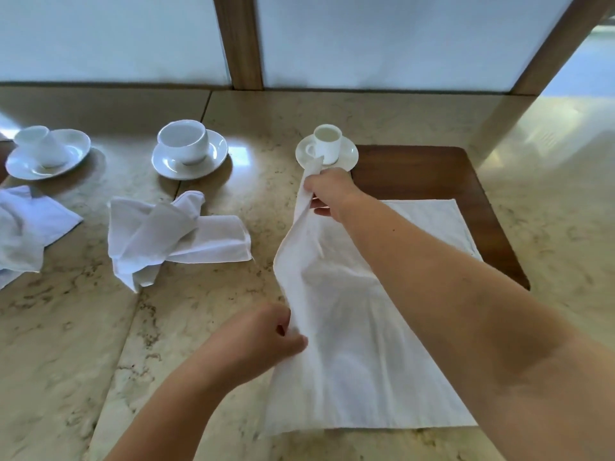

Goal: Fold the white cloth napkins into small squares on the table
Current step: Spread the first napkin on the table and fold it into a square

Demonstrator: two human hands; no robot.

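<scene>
Napkin (349,327) long axis runs near-to-far; both hands pinch its raised left edge, left hand (266,341) near, right hand (329,191) far. Cup (327,143) just beyond, crumpled napkins (173,234) left.

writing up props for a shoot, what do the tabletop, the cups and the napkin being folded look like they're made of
Tabletop: looks like polished beige marble or similar stone, mottled with brown veins, glossy reflections and seams between slabs.
Cups: probably glazed white porcelain or ceramic, smooth and shiny, each on a matching saucer.
Napkin: white woven cloth, likely cotton or linen, matte, soft and creased.
</scene>
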